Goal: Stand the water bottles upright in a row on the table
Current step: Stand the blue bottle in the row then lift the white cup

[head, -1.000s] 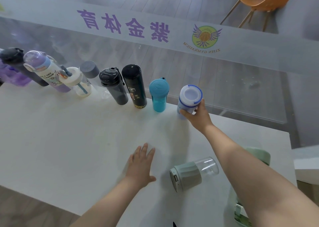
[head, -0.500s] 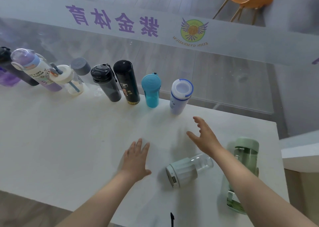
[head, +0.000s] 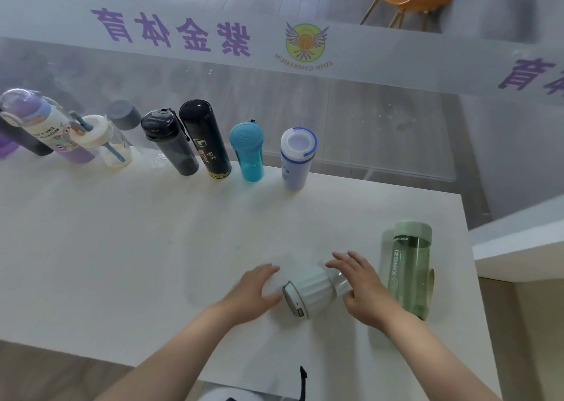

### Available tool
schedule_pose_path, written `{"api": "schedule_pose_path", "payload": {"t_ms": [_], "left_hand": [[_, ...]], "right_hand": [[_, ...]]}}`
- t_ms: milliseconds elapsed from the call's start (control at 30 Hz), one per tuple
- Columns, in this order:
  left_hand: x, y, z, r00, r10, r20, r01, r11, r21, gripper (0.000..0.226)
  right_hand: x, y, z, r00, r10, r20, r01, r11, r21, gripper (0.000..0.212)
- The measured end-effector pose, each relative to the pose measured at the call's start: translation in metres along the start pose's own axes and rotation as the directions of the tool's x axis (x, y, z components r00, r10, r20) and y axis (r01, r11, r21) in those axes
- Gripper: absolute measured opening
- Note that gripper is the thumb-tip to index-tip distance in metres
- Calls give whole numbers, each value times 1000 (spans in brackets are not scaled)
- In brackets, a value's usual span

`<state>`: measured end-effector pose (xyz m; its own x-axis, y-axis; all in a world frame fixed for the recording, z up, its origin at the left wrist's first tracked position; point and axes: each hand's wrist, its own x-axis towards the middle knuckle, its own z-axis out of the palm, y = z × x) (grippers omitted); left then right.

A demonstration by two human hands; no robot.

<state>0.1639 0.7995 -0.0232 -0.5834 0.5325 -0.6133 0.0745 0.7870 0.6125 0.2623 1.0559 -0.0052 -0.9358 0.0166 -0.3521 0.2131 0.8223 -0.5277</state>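
Hands, L (head: 254, 291) & R (head: 363, 287), both open, flank lying pale-green bottle (head: 308, 291), not gripping.

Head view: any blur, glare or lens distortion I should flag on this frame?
Head view: wide-angle lens makes the upright black bottle and its neighbours lean outward; both hands look slightly motion-blurred around the lying bottle; the glass wall is hazy with reflections; soft light, faint shadows.
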Motion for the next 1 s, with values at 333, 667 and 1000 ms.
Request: {"api": "schedule_pose_path", "payload": {"t_ms": [333, 667, 1000], "left_hand": [[-9, 22, 28, 998, -27, 62, 44, 953, -300, 81], [-18, 40, 21, 965, 74, -252, -170, 906, -387, 86], [-19, 85, 9, 872, 260, -415, -336, 934, -123, 85]], "right_hand": [[3, 3, 20, 1000, -20, 19, 23, 986, -164, 77], [-11, 1, 28, 987, 0, -163, 32, 981, 193, 76], [-14, -9, 25, 978, 122, -170, -58, 939, 338, 82]]}}
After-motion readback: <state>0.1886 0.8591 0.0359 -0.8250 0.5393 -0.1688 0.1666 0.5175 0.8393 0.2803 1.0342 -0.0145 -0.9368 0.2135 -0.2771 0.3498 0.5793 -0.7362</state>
